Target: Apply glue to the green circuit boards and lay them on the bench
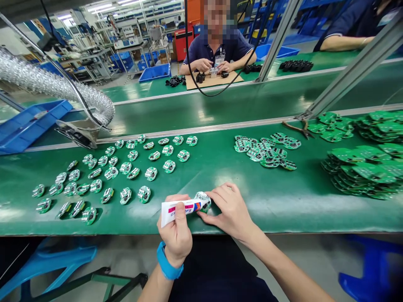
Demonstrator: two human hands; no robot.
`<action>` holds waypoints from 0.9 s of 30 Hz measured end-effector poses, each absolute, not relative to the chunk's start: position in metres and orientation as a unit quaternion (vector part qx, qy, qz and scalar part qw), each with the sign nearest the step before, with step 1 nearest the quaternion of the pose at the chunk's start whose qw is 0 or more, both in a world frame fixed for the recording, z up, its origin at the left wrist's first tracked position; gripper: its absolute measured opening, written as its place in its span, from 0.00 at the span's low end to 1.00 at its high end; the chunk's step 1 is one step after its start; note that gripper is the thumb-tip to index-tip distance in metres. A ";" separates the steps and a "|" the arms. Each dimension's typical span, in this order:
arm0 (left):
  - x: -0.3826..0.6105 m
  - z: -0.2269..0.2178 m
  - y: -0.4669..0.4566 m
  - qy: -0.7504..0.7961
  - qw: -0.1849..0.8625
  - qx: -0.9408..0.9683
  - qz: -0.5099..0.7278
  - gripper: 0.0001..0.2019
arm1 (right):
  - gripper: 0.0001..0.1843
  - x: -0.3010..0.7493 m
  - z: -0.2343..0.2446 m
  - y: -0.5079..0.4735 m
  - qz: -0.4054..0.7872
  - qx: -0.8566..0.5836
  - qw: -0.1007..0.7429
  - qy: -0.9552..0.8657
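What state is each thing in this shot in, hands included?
Left hand: gripping a white squeeze tube, its tip at the board.
Right hand: holding a round circuit board.
Pliers: lying unheld.
Small round boards: spread out singly in rows.
Large green boards: piled in overlapping stacks.
Foil duct: curving downward.

Left of the pliers (299,129) on the worktop (277,209), a loose pile (266,151) and rows of circuit boards (126,167); right of the pliers, stacked boards (362,172).

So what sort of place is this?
It looks like an electronics assembly workshop, likely a factory line. Small green circuit boards lie in rows on a green workbench, larger boards sit stacked at the right, and a co-worker handles parts at the next bench.
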State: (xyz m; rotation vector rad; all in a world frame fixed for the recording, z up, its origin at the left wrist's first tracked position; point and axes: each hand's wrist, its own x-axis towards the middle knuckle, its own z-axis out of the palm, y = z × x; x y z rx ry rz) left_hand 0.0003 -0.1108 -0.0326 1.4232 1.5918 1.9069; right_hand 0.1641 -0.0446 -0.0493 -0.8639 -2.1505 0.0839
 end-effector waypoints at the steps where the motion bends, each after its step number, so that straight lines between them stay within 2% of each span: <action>1: 0.000 -0.033 -0.111 0.551 0.139 0.494 0.657 0.11 | 0.16 0.164 -0.049 -0.045 0.034 -0.342 0.400 -0.850; 13: -0.011 -0.031 -0.106 0.611 0.098 0.441 0.650 0.16 | 0.15 0.164 -0.046 -0.046 0.022 -0.340 0.388 -0.856; 27: -0.014 -0.037 -0.102 0.623 0.066 0.455 0.633 0.15 | 0.16 0.164 -0.047 -0.047 0.002 -0.322 0.386 -0.864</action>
